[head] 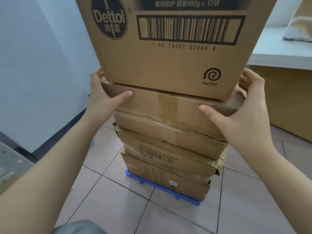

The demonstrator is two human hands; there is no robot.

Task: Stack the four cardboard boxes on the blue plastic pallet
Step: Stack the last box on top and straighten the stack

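Floor: pale tiled floor [244, 208] with dark grout lines, white wall [42, 73] on the left with a dark skirting strip.
Pallet: blue plastic pallet [135, 180] on the tiles, mostly hidden under the stack, only its near edge and left corner show.
Bottom box: lowest cardboard box [168, 184] sits on the pallet, small white label on its near face, right corner torn.
Second box: barcode box [168, 154] rests on the lowest one, printed barcode upside down, edges crumpled.
Third box: taped box [168, 119] on top of the barcode box, brown tape down the middle of its near face, lower edge creased and dented.
Top box: Dettol box [168, 56] with large barcode and reckitt logo sits on the taped box, its near bottom edge overhanging toward the camera; top runs out of frame.
Left hand: left hand [103, 95] at the left corner where Dettol box meets taped box, thumb pressed flat on the taped box's near face, fingers wrapped round the side, clamped on the corner.
Right hand: right hand [243, 112] at the right corner, thumb on the taped box's near face, fingers curled behind the side near the Dettol box's bottom edge, gripping.
Table: white table [278, 53] at upper right, something tan lying on it, too blurred to tell.
Lower edge: grey rounded shape [79, 228], cannot tell what.
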